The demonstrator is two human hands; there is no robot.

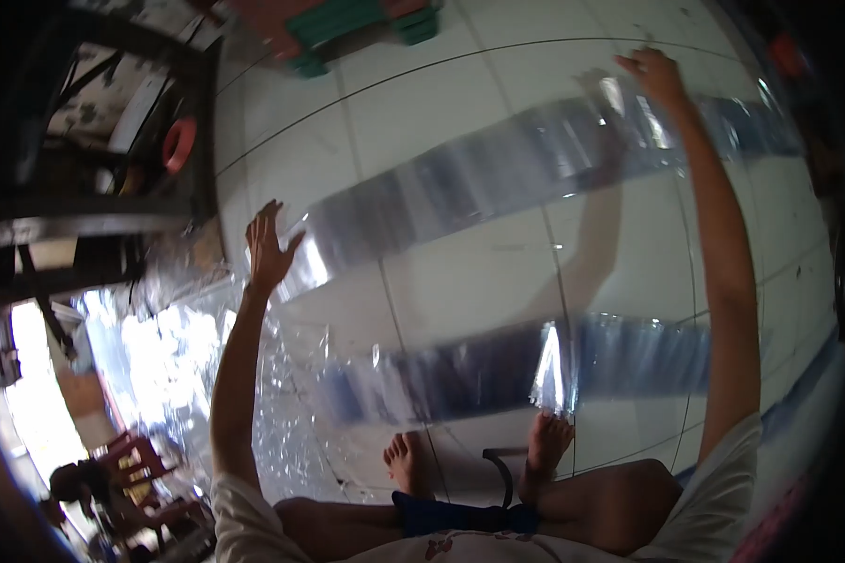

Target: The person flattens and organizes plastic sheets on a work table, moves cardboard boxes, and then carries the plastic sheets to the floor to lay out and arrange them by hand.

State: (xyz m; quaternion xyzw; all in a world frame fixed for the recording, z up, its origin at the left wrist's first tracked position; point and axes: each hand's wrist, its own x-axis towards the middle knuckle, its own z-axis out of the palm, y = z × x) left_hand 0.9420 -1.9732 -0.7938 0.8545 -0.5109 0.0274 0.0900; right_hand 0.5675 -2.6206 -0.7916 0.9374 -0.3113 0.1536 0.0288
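My left hand (268, 246) has its fingers spread, above the left end of a long strip of clear plastic pieces (479, 174) lying across the tiled floor. My right hand (655, 75) is raised at the strip's upper edge on the right, its fingers curled together; what they hold, if anything, is too small to make out. A second strip of plastic pieces (479, 373) runs across the floor just in front of my bare feet.
Crumpled clear plastic (286, 403) covers the floor at the left. A green stool (333, 26) stands at the top. A dark frame (94, 223) with a pink tape roll (178, 145) is at the left edge. Another person (89, 483) is at the lower left.
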